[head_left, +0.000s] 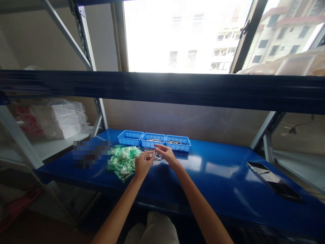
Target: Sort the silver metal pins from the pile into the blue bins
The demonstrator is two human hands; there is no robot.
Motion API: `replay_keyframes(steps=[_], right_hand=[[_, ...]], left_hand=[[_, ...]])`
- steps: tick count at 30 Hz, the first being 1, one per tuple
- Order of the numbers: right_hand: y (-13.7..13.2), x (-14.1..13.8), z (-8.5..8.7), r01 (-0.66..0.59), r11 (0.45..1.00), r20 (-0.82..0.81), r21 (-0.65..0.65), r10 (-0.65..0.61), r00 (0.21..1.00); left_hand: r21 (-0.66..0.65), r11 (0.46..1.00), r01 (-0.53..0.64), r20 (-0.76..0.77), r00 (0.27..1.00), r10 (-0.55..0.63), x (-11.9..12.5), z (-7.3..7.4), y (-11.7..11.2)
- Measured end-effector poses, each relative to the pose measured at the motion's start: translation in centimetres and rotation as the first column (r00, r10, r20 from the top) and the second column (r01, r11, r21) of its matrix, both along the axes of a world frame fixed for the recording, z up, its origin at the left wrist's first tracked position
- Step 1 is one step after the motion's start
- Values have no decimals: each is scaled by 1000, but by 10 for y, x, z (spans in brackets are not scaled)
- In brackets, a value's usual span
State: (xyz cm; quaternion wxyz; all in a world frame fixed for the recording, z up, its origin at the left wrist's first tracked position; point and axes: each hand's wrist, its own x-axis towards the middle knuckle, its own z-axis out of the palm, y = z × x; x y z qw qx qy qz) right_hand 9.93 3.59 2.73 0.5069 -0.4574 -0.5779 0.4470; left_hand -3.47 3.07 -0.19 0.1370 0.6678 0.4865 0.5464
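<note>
My left hand [143, 165] is closed, thumb and fingertips pinched together at the near side of a loose pile of thin metal pins or screws [158, 158]. What it holds, if anything, is too small to make out. My right hand [165, 154] reaches over the same pile from the right, its fingers stretched toward the left fingertips. Left of my hands lies a heap of green-tinted clear plastic bags [123, 159] with small pieces inside. Behind the pile stand a middle blue bin [153, 143] and a right blue bin [179, 147], both with similar metal pieces in them.
An empty-looking blue bin [130, 139] stands at the left of the row. A phone [273, 179] lies at the right of the blue tabletop [210, 183]. A dark blue shelf beam [162, 88] crosses above. Wrapped white stacks [67, 118] sit on the left rack.
</note>
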Motion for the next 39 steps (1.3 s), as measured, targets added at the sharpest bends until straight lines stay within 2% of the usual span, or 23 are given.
replay_keyframes(steps=[6,13,16,21,28,34,39], right_hand=[[5,-1,-9,-51,999,9,-13,51,999],[8,-4,-13,-34,999,68,14,33,997],[7,-4,-11,-62,997,51,43,60,997],[5,-5,-10,-46,999,77,-3,46,996],[3,-9,-11,-80,996,110,-36,83,990],[2,-7,-9,56,998,68,27,-58,996],[7,-4,-11,222,969,-19,111,-221,975]], left_hand=[[29,999,25,-42,999,-24,0,-1,2],[96,995,28,-48,999,-24,-2,-1,2],[61,997,44,-3,999,-44,-2,3,-1],[15,999,42,123,992,-43,0,9,-7],[30,999,18,116,993,-22,1,10,-8],[70,997,19,84,996,-25,1,5,-7],[212,975,69,-5,998,-69,6,-3,-4]])
